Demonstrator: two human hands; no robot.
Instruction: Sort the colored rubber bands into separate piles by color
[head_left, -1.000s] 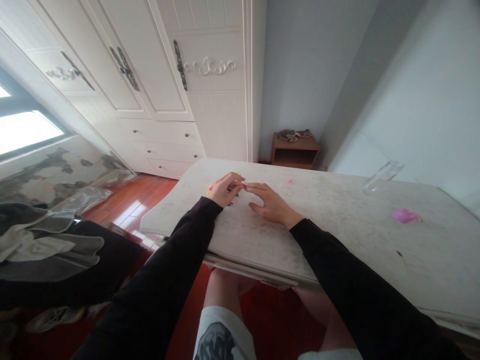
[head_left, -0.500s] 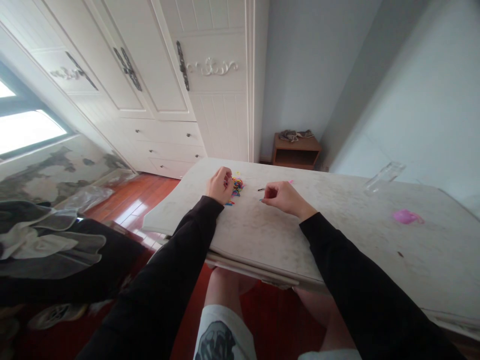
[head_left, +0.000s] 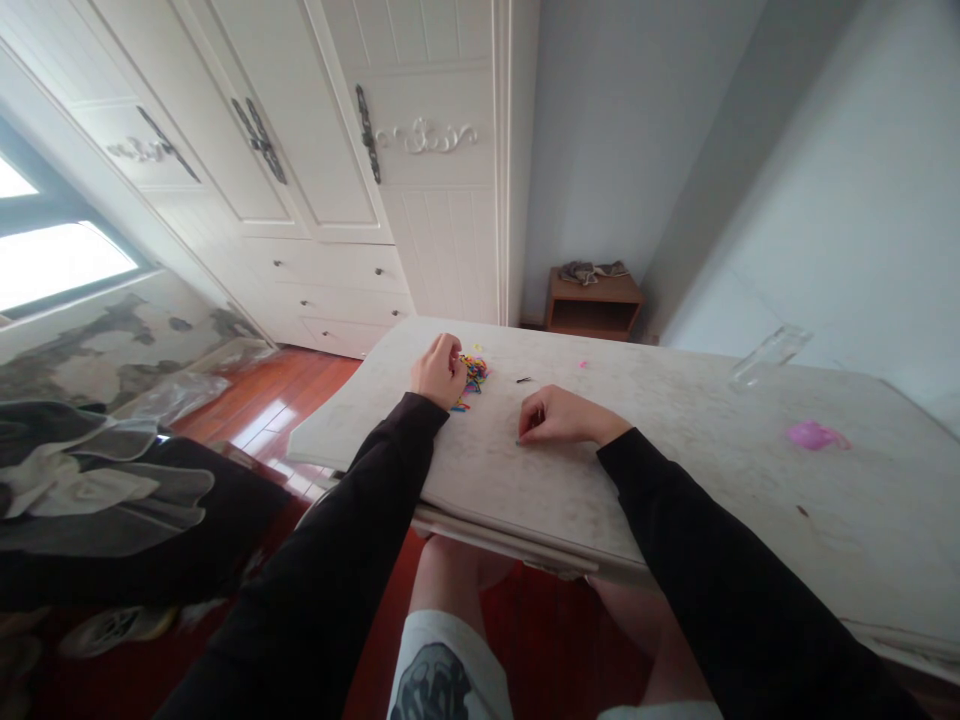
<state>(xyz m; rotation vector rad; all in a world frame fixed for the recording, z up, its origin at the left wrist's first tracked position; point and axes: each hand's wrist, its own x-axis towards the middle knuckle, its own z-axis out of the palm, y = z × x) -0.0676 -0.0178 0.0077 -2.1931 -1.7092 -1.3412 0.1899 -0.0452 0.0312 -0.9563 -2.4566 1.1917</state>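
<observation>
A pile of small colourful bands [head_left: 475,374], too small to make out singly, lies on the white table [head_left: 645,410]. My left hand [head_left: 439,370] rests at the pile's left side with its fingers curled in; whatever they hold is hidden. To the right, my right hand [head_left: 559,415] is pinched low over the tabletop. A tiny bluish-green piece [head_left: 517,442] shows at its fingertips, its kind unclear. Just beyond that hand lies a small dark item [head_left: 523,380], and farther back a small pink piece [head_left: 583,365].
On the table's right side are a pink pouch-like item [head_left: 814,435], a clear glass-like container [head_left: 771,356] and a small brown fragment [head_left: 802,511]. A brown nightstand [head_left: 594,290] with cloth on it stands behind the table. White wardrobes [head_left: 442,240] line the back left.
My right hand has moved toward me and slightly left, away from the small dark item, still pinched. My left hand has stayed beside the pile.
</observation>
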